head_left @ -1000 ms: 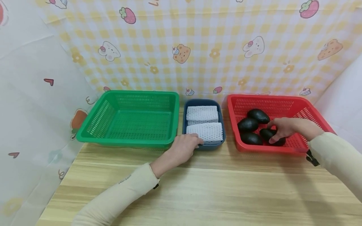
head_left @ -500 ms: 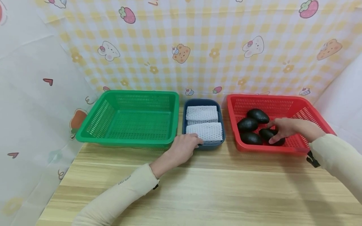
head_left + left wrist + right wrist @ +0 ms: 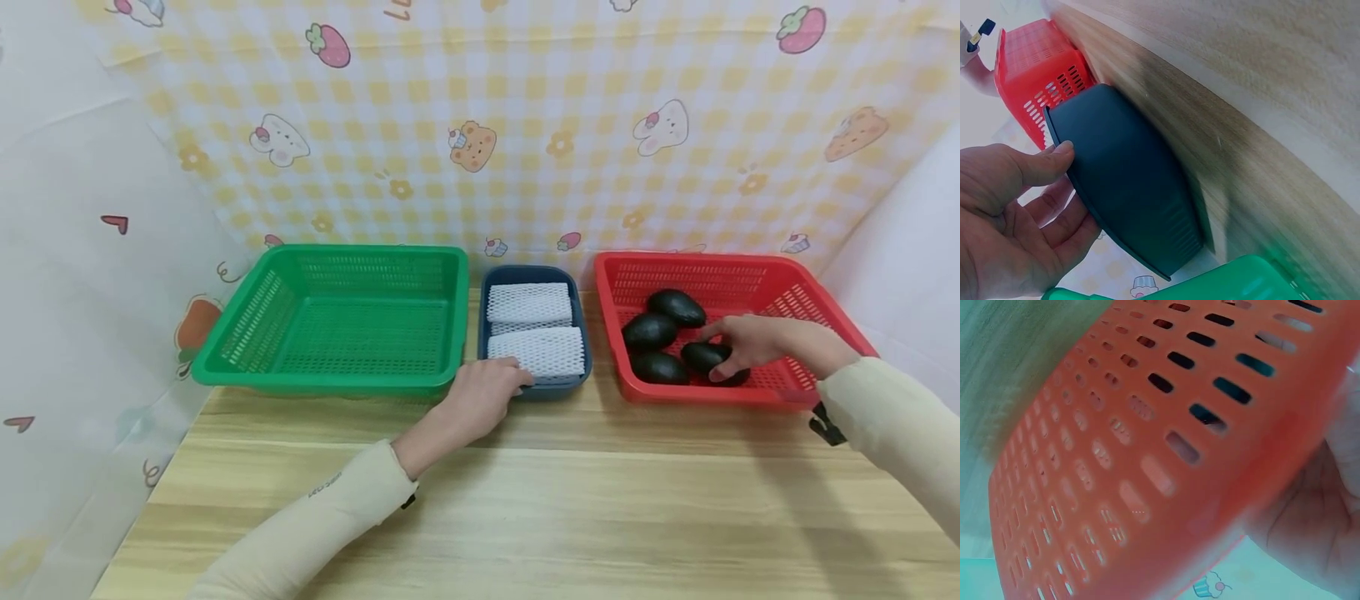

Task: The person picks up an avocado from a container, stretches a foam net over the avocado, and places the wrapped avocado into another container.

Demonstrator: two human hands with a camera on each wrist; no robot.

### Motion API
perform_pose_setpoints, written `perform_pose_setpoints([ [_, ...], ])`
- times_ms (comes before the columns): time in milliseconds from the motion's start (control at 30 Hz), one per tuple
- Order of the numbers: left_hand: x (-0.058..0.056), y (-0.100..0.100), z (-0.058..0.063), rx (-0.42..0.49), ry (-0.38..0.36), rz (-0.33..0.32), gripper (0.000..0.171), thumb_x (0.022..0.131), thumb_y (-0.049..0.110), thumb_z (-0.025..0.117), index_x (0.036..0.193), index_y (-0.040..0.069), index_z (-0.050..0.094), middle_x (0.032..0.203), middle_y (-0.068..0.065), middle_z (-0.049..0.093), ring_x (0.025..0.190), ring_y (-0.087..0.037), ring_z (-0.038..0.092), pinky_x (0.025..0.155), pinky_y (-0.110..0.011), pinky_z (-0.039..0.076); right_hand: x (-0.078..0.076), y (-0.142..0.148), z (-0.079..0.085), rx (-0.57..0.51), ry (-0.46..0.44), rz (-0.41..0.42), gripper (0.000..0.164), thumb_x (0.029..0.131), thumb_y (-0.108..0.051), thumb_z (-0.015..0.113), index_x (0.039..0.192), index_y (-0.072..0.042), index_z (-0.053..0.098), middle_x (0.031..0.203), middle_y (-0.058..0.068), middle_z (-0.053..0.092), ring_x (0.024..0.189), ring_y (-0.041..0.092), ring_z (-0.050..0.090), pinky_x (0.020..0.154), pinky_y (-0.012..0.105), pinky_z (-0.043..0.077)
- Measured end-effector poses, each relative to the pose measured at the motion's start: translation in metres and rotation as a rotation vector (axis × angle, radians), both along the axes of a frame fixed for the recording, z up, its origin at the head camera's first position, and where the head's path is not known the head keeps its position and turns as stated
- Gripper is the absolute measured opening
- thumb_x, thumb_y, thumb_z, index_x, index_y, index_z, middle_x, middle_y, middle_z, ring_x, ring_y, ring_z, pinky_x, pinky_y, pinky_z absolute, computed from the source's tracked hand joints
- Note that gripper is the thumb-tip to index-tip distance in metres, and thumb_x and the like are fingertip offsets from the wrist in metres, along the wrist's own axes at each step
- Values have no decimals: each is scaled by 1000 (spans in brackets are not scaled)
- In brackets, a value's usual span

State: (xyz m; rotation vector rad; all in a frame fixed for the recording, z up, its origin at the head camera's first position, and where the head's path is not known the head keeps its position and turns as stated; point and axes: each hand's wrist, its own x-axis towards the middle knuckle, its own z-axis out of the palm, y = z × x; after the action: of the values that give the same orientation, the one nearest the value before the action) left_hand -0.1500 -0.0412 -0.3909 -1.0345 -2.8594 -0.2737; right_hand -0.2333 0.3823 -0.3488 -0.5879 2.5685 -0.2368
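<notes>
In the head view my left hand [image 3: 483, 390] holds the near-left rim of a small dark blue tub [image 3: 551, 392]. The left wrist view has the thumb on the tub's [image 3: 1125, 162] outer wall and the other fingers at its rim. Stacked white foam net sleeves [image 3: 536, 350] lie in the tub. Over in the red basket [image 3: 813, 329], my right hand [image 3: 750, 342] grips a dark avocado [image 3: 705, 357] between thumb and fingers. Beside it on the left lie several more avocados [image 3: 650, 332]. From the right wrist, the basket's slotted wall [image 3: 1104, 450] covers most of the grip.
A green basket [image 3: 330, 381] with nothing in it stands left of the tub. All three containers line up at the back of the wooden table [image 3: 525, 500], against a yellow checked cloth [image 3: 420, 108]. White cloth [image 3: 67, 275] hangs along the left side.
The head view has shifted slightly, so everything sits a little farther left in it. Both hands keep their places, the left on the tub and the right on the avocado.
</notes>
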Motion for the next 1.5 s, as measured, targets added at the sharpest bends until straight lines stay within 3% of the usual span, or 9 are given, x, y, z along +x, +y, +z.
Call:
perform_pose_setpoints([
  [233,1,0,1,-25,26,-7,27,94,3,69,112,20,80,97,1,70,77,-22,68,50,-31,51,5,0,16,-29,52,3,67,78,-31,89,128,6,64,120,24,62,103,37,60,86,59,51],
  [533,2,0,-1,-9,70,-32,26,94,2,69,111,18,79,97,-1,70,78,-22,68,52,-31,52,14,-3,29,-116,101,-12,57,80,-29,88,127,-4,66,102,4,61,87,23,55,69,39,49],
  [700,3,0,-3,3,72,-43,25,93,1,69,111,17,79,97,-1,70,79,-22,68,55,-33,54,23,-7,32,-162,163,-1,53,79,-23,89,126,-10,68,102,3,61,87,23,55,69,37,49],
  [1067,2,-2,-7,26,100,-73,22,95,1,67,108,14,79,90,-4,67,74,-22,66,58,-34,52,38,-18,47,-235,345,117,54,78,-16,89,127,-10,67,106,-2,62,84,16,54,66,32,48],
  [1267,2,-3,-8,36,101,-88,20,96,2,67,108,13,79,90,-5,67,74,-22,65,61,-36,53,46,-29,50,-282,379,160,55,76,-12,89,127,-14,67,99,-4,60,81,15,54,64,29,47],
  [1500,1,-3,-8,27,99,-98,23,95,-2,66,108,11,79,90,-6,67,73,-24,64,62,-36,52,57,-45,61,-260,371,136,62,77,-15,89,134,-14,63,112,4,60,90,19,53,66,33,50],
])
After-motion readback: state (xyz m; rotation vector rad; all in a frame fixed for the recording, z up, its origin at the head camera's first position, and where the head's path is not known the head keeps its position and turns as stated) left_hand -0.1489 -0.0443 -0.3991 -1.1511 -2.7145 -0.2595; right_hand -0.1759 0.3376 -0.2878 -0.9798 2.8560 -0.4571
